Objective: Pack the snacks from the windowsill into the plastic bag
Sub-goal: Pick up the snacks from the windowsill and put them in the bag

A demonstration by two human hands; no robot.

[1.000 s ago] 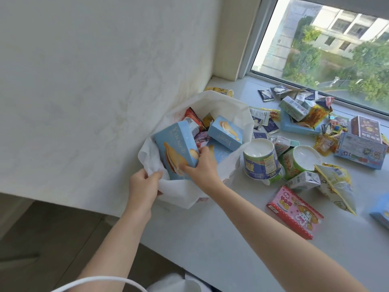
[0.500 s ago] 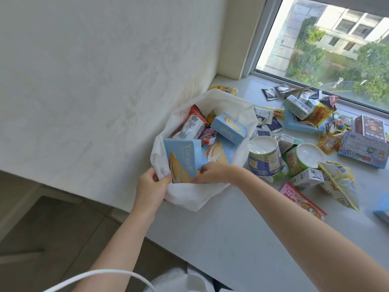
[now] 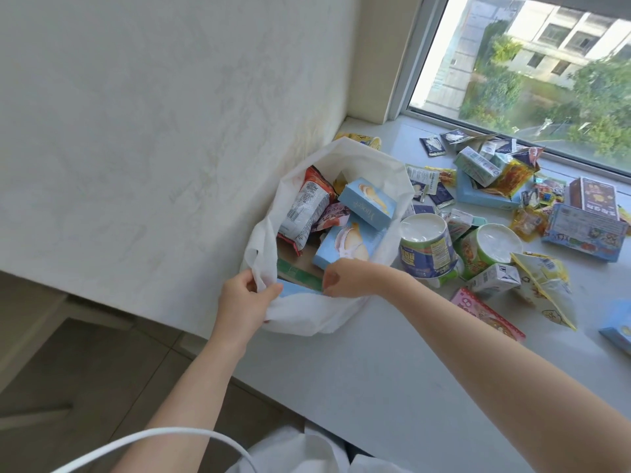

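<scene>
L hand (image 3: 243, 300) pinches thin white plastic bag (image 3: 382, 172) rim; R hand (image 3: 345, 278) clenched on flat blue box (image 3: 297, 290) w/in bag.

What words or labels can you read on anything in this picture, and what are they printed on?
"Yhoree", roughly, in gold script seen upside down, on the upper light blue box in the white bag; the spelling is uncertain.
Red and white packet in the bag: barcode and fine print, too small to read.
Blue-banded cup, green cup and the cartons and sachets on the windowsill: print too blurred to read.
</scene>
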